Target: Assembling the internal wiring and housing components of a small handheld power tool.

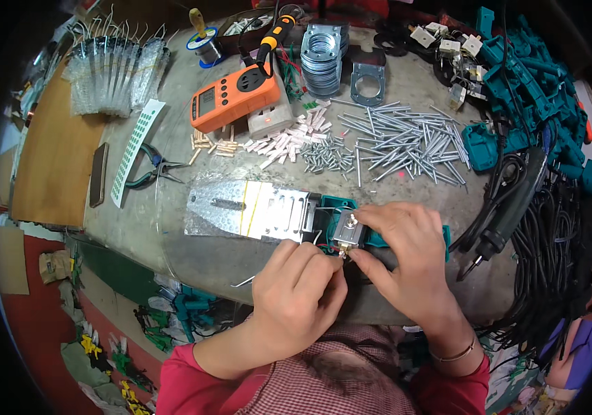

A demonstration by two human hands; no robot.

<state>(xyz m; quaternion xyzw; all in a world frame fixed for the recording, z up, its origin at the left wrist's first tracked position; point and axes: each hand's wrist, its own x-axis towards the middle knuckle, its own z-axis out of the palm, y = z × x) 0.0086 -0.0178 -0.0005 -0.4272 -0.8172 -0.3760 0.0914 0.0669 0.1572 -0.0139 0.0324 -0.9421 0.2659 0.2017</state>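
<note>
A flat silver metal plate (244, 207) with slots lies at the near edge of the grey workbench (406, 83), its right end joined to a teal plastic housing (337, 205). A small metal switch block (348, 232) sits on that housing. My right hand (413, 259) pinches the block from the right with thumb and fingers. My left hand (299, 290) is curled just below and left of it, fingertips touching thin wires at the block's underside.
An orange meter (230, 99), pliers (154, 169), white sleeves (289, 138), loose screws (327, 155) and long metal pins (406, 142) lie behind. Stacked metal rings (322, 59), teal housings (524, 90) and black cables (558, 235) fill the right side.
</note>
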